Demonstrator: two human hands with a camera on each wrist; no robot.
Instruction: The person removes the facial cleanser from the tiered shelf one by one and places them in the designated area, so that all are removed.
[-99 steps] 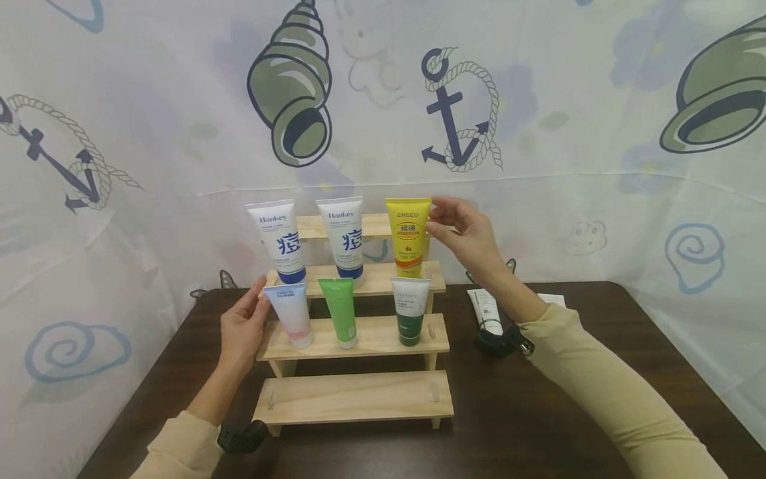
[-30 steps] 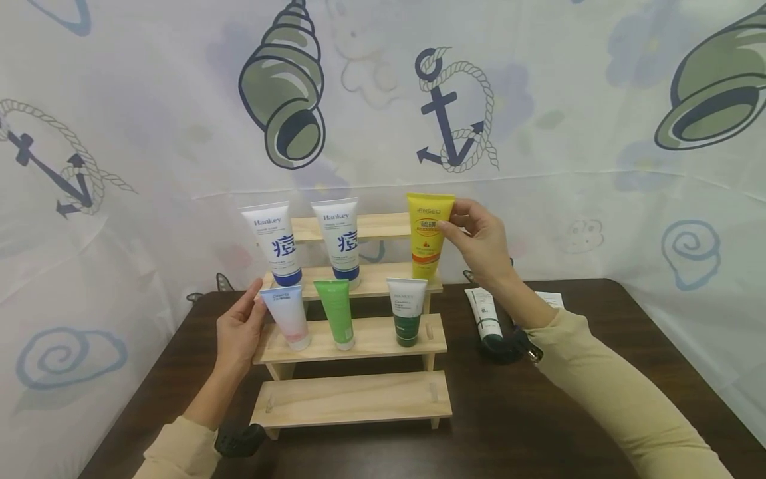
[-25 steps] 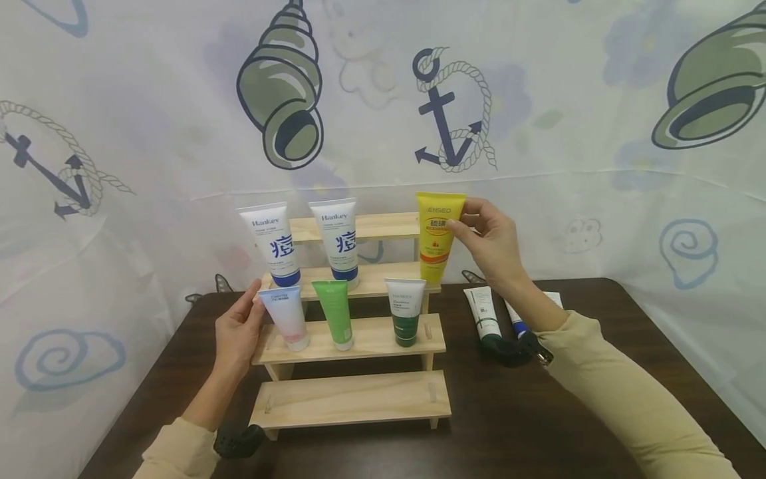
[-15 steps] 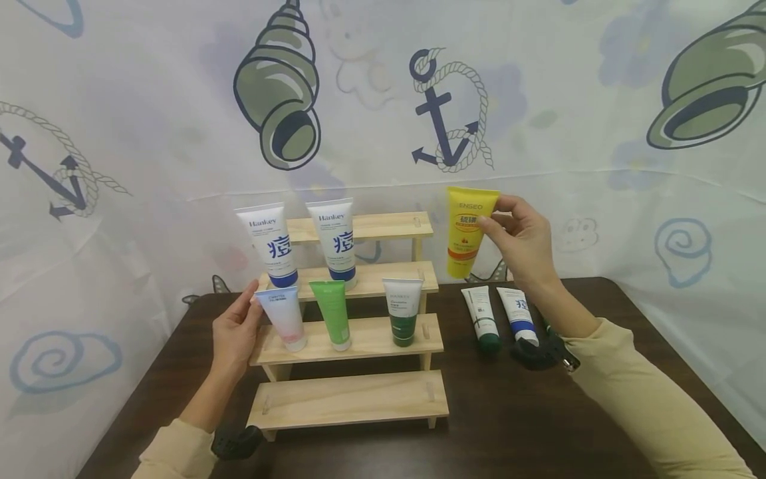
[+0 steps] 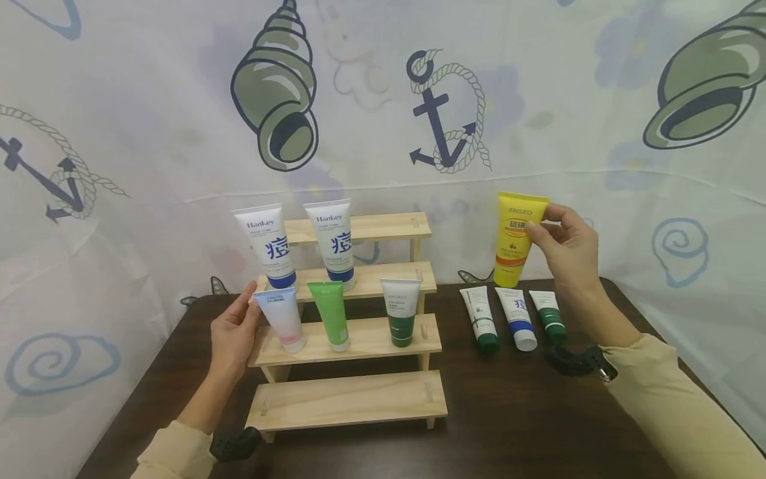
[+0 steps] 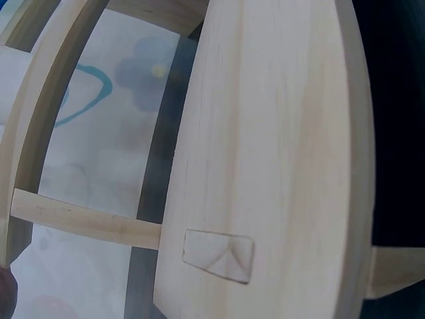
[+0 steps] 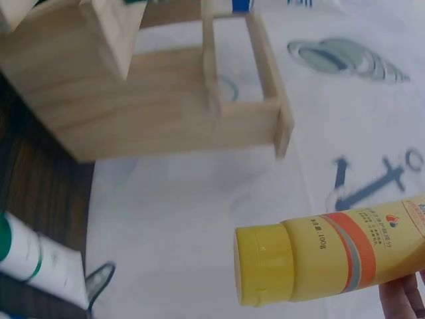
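My right hand [image 5: 571, 249] pinches a yellow squeeze tube [image 5: 518, 233] near its top, between thumb and fingers. The tube hangs cap down in the air, above the tubes on the table; its yellow cap [image 7: 264, 266] shows in the right wrist view. My left hand [image 5: 233, 332] holds the left edge of a stepped wooden display rack [image 5: 353, 402], with a fingertip [image 6: 6, 296] showing in the left wrist view. Two white-and-blue tubes [image 5: 265, 241] stand on one upper step. Below them stand a pink-and-blue tube [image 5: 282, 316], a green tube [image 5: 332, 313] and a white-and-green tube [image 5: 401, 309].
On the dark table [image 5: 497, 419], right of the rack, lie a white tube with a green cap [image 5: 481, 313], a white-and-blue tube [image 5: 514, 309] and a smaller white-and-green tube [image 5: 546, 309]. A patterned cloth [image 5: 371, 133] hangs behind the table.
My right hand has lifted the yellow tube off the rack's upper step and carried it right, over the table. The lying tubes have come into fuller view. My left hand stays at the rack.
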